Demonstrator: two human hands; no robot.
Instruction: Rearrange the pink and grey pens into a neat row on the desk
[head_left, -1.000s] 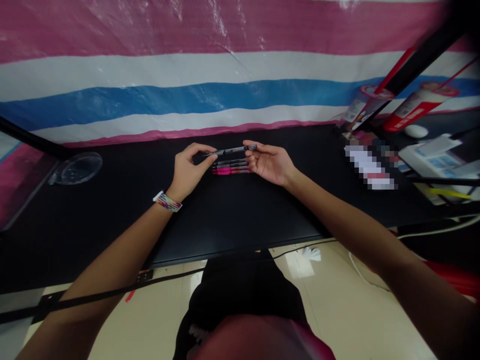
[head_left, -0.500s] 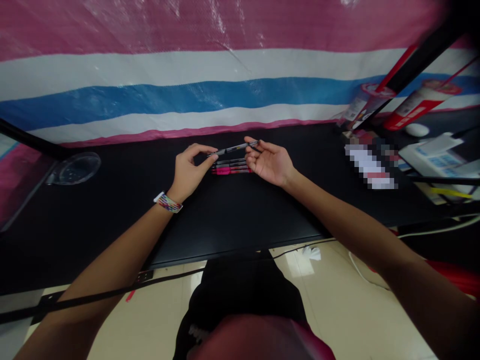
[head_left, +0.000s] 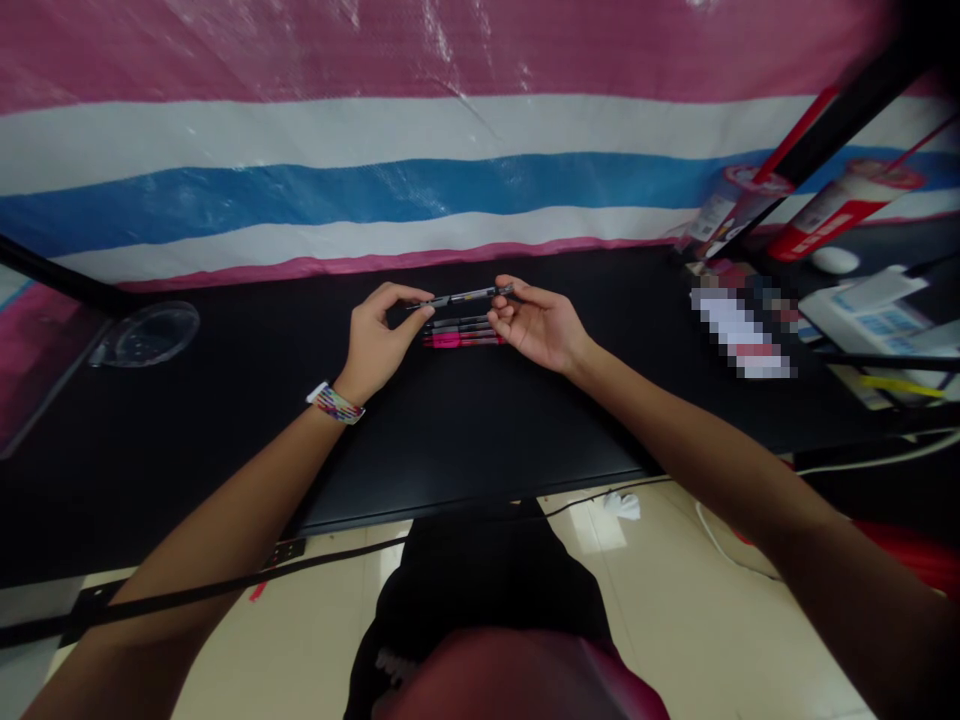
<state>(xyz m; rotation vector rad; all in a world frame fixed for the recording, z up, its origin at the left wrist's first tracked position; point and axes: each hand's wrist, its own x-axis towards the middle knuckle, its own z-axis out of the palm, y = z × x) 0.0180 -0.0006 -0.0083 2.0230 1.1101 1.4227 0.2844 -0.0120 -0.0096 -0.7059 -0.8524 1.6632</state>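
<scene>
Well out to the left of the left fingers, a clear round plastic piece (head_left: 154, 335) lies on the black desk (head_left: 247, 430). The left hand (head_left: 379, 335), with a patterned band (head_left: 335, 403) at its wrist, has thumb and forefinger closed on the near end of a slim dark pen (head_left: 465, 297). The pen spans the gap between the two sets of fingertips, slightly higher toward the right. I'd expect it to be light and stiff, a smooth barrel that could roll in a loose pinch (hardly fragile, though the writing tip, wherever it is, deserves care). Best to grip the barrel near each end, as here, with pads opposed. Just below it, between the hands, other pens (head_left: 459, 335) lie side by side, pink ones nearest the person. The right hand (head_left: 544, 325), palm partly turned up, holds the pen's other end between thumb and fingertips; its lower fingers curl loosely, and whether they touch the row I can't tell. Well right of those fingers stands a clear cup (head_left: 716, 222).
</scene>
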